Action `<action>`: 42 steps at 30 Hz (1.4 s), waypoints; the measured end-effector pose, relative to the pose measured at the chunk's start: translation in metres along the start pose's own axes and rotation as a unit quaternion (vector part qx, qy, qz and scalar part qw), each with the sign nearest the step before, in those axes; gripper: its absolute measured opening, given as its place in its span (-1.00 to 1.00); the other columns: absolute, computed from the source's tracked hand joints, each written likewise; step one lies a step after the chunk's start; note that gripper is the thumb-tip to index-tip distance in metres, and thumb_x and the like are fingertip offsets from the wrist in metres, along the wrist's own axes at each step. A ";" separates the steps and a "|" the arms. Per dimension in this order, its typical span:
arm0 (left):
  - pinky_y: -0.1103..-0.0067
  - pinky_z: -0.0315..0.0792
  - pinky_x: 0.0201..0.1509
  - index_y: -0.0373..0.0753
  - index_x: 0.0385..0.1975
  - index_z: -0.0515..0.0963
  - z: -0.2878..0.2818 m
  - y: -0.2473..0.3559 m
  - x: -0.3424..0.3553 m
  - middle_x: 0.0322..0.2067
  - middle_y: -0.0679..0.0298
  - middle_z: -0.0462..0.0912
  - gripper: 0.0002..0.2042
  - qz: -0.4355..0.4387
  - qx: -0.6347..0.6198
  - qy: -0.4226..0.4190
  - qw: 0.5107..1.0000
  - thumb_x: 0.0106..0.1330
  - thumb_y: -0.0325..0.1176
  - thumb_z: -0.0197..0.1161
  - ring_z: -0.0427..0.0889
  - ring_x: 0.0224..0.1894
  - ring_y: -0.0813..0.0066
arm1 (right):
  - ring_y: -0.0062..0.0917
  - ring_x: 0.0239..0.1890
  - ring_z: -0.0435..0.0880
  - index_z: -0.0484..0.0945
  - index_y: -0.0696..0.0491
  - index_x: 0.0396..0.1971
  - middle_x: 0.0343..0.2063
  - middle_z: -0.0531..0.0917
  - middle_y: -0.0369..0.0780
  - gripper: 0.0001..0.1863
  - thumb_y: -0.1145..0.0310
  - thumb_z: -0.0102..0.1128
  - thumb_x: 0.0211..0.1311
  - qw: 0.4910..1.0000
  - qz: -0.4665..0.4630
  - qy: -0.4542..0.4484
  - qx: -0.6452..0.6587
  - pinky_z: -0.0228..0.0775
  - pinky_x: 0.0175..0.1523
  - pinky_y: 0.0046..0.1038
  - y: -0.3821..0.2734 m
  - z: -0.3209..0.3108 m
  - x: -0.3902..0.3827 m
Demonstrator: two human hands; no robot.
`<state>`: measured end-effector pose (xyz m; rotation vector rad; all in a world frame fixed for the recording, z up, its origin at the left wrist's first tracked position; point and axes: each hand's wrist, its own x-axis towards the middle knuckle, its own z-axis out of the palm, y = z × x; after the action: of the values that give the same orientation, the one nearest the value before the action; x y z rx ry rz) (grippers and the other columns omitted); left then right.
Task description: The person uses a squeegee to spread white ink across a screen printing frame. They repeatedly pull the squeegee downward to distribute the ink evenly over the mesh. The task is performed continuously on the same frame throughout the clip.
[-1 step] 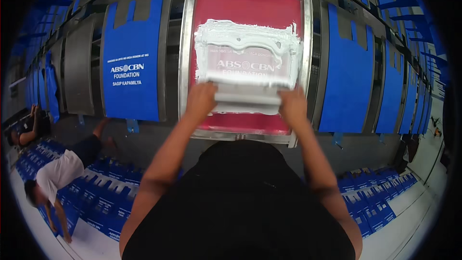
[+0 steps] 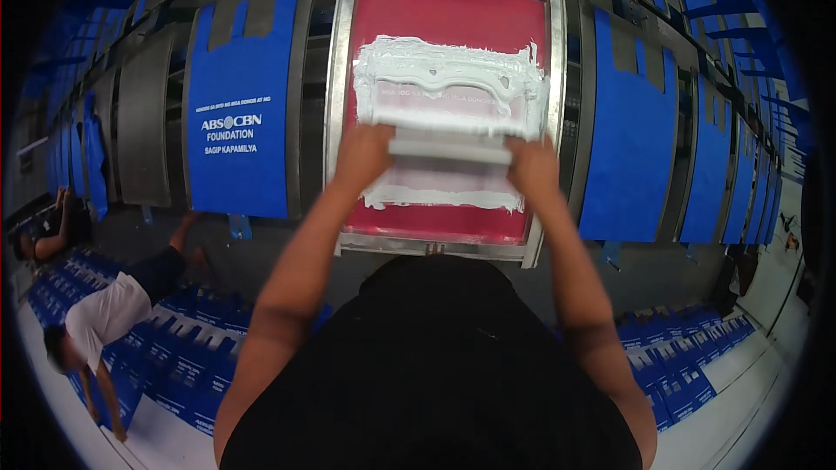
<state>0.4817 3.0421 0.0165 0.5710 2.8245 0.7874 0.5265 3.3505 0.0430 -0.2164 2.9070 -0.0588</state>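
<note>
Squeegee (image 2: 448, 150) gripped at its ends, between left hand (image 2: 364, 157) and right hand (image 2: 533, 165)
Press evenly, holding it level on the red screen (image 2: 448, 9) beneath; white paint (image 2: 435, 56) lies just beyond.

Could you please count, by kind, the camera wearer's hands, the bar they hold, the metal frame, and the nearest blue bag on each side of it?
2 hands: left hand, right hand
1 pale bar, blurred
1 metal frame
2 blue bags: left bag, right bag
Total: 6
</note>
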 end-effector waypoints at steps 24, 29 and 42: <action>0.29 0.53 -0.14 -0.15 -0.20 0.63 -0.047 -0.003 0.078 -0.31 0.08 0.68 -0.61 -0.024 0.050 -0.064 0.996 0.02 -0.09 0.43 0.66 -0.23 0.05 | -0.26 -0.23 0.69 0.61 -0.11 -0.07 -0.33 0.69 -0.07 -0.53 0.45 0.16 -0.12 0.998 0.018 -0.059 0.019 0.51 -0.10 -0.19 0.015 -0.057 0.070; 0.25 0.46 -0.13 -0.23 -0.31 0.59 -0.007 0.013 -0.084 -0.37 0.09 0.61 -0.66 0.037 -0.011 -0.057 0.998 -0.19 -0.52 0.41 0.57 -0.23 0.06 | -0.23 -0.21 0.63 0.63 -0.07 -0.20 -0.40 0.68 -0.13 -0.61 0.54 0.17 -0.13 0.997 -0.009 -0.068 0.027 0.22 0.26 -0.08 -0.033 -0.026 -0.088; 0.31 0.51 -0.14 -0.17 -0.26 0.63 -0.052 -0.010 0.119 -0.42 0.09 0.66 -0.65 -0.019 0.050 -0.033 0.998 -0.04 -0.20 0.46 0.63 -0.24 0.08 | -0.23 -0.05 0.64 0.60 -0.10 -0.01 -0.15 0.68 -0.14 -0.46 0.46 0.11 -0.14 0.996 0.023 -0.082 0.015 0.49 0.02 -0.26 0.030 -0.072 0.117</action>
<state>0.3569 3.0576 0.0502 0.5449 2.8179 0.6108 0.3928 3.3640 0.0856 -0.1422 2.7447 -0.0744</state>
